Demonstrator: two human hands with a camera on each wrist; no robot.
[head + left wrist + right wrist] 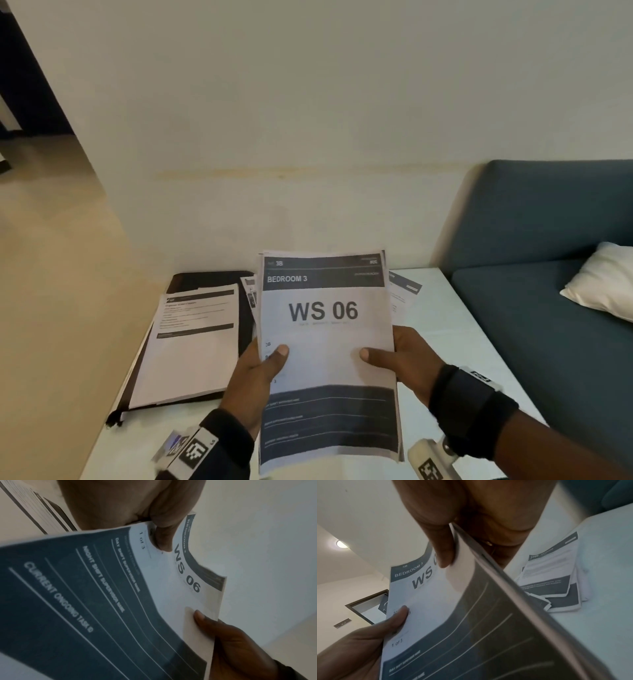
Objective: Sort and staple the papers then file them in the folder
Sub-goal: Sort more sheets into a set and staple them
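At your far left a black folder [191,279] lies open on the white table [455,346] with a printed sheet [191,346] resting on it. Your left hand [255,371] pinches the left edge of the raised stack of papers [325,342], thumb on the "WS 06" page. Your right hand [407,356] pinches the right edge likewise. Beyond it, loose papers [402,294] lie on the table beside the blue sofa [548,274].

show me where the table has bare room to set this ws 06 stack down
Bare table shows right of the held stack, between the loose papers and the sofa. The left is crowded: the folder carries a sheet.
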